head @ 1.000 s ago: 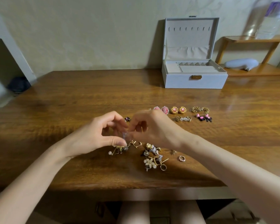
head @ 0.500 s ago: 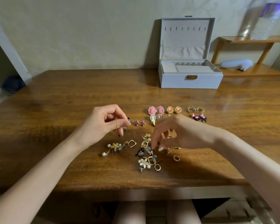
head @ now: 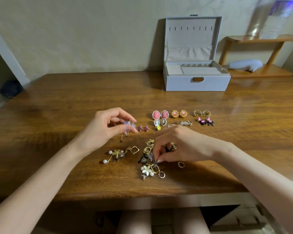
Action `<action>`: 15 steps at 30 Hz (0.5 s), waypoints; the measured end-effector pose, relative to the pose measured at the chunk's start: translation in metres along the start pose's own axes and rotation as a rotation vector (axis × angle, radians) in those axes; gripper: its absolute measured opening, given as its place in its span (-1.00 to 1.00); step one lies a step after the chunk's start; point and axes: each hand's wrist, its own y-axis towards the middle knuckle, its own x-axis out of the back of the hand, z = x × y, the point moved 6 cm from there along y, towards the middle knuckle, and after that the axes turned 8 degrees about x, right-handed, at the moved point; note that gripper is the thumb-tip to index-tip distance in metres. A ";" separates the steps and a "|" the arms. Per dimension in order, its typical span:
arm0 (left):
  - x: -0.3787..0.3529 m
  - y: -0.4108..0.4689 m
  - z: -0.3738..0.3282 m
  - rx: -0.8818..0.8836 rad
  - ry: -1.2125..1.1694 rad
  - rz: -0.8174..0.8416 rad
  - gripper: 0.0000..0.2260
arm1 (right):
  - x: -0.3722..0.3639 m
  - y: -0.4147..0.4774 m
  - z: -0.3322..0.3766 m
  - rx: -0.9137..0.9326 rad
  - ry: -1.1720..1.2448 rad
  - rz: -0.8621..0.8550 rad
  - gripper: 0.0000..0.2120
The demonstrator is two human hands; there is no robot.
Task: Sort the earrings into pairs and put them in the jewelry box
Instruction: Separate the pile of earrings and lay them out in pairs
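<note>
Tangled earrings, tabletop 6 o'clock: likely light, snag-prone, fragile; your left grip pinches a lilac drop, your right grip pinches into them; lift by hooks.

The right hand covers part of the earring pile mid-frame, what it pinches there is too small to tell, the left hand half hides a purple earring, and the upper-right bottle is blurred and cropped.
</note>
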 end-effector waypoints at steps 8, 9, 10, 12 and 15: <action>0.001 0.001 0.000 0.000 -0.040 -0.008 -0.82 | 0.012 -0.002 -0.007 -0.039 0.083 -0.085 -0.96; 0.001 0.001 0.000 -0.002 -0.051 -0.008 -0.83 | 0.015 -0.002 -0.008 -0.046 0.102 -0.107 -0.96; 0.000 0.001 -0.001 -0.004 -0.063 -0.007 -0.83 | 0.018 -0.002 -0.008 -0.052 0.121 -0.128 -0.96; -0.001 0.001 -0.002 -0.007 -0.082 -0.005 -0.84 | 0.023 -0.002 -0.010 -0.070 0.150 -0.170 -0.95; -0.002 0.002 -0.003 0.003 -0.095 0.012 -0.82 | 0.030 -0.001 -0.014 -0.112 0.194 -0.239 -0.95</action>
